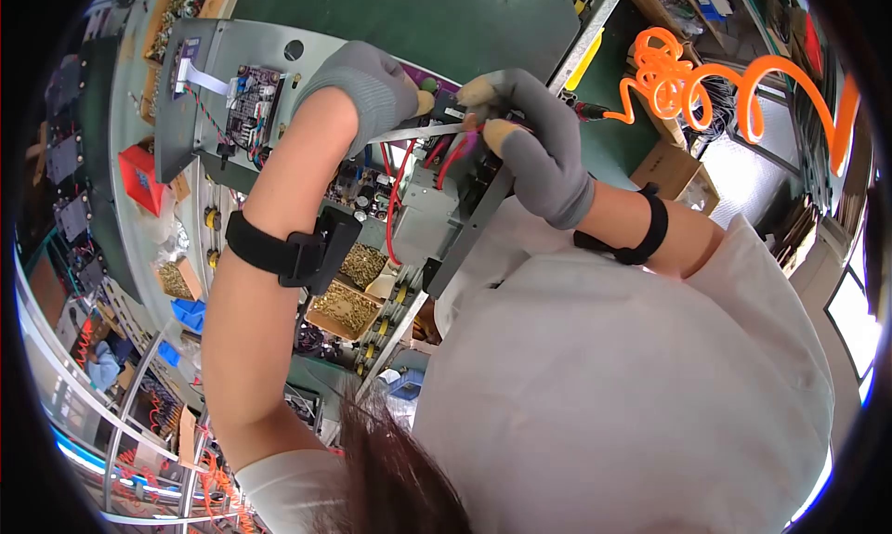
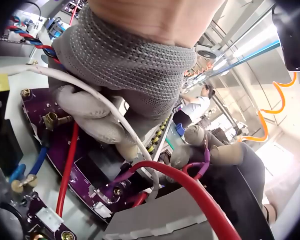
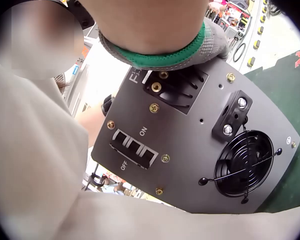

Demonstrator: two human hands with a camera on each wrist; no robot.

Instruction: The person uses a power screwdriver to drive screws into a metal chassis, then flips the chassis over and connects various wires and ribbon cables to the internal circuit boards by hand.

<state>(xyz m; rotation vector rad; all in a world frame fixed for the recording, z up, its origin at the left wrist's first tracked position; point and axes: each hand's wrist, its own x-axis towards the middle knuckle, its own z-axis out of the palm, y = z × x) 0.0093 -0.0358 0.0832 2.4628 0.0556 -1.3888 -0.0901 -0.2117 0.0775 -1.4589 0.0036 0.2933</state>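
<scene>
Green worktop (image 1: pixel 418 19) spreads out beyond the opened metal chassis (image 1: pixel 251 46), which both gloved hands are busy at. Right of the chassis, from where the wearer looks down, hangs a coiled orange hose (image 1: pixel 664 79); left of it sits a red bin (image 1: pixel 142 176), and below it a cardboard box (image 1: pixel 344 309) heaped with small brass-coloured parts.

At the right end of the chassis I see the right hand (image 1: pixel 548 149), thumb and fingers brought close together, pinching a purple-sleeved cable end (image 2: pixel 205 165). The left hand (image 1: pixel 367 88) reaches over the middle of the chassis, its fingers bent in above a purple circuit board (image 2: pixel 82 185); the tips are partly hidden, so I can't tell whether they grip anything.

From the left wrist you also get another person (image 2: pixel 195 107) in a white top, well beyond the chassis, then a thick red cable (image 2: pixel 200 195) looping in the foreground and a brass post (image 2: pixel 52 121) standing on the board. Only the right wrist shows the face of the chassis's grey end panel (image 3: pixel 185 150): a round black fan guard (image 3: pixel 245 162), a black terminal block (image 3: pixel 232 116), and a row of switches (image 3: pixel 133 149) marked ON and OFF.
</scene>
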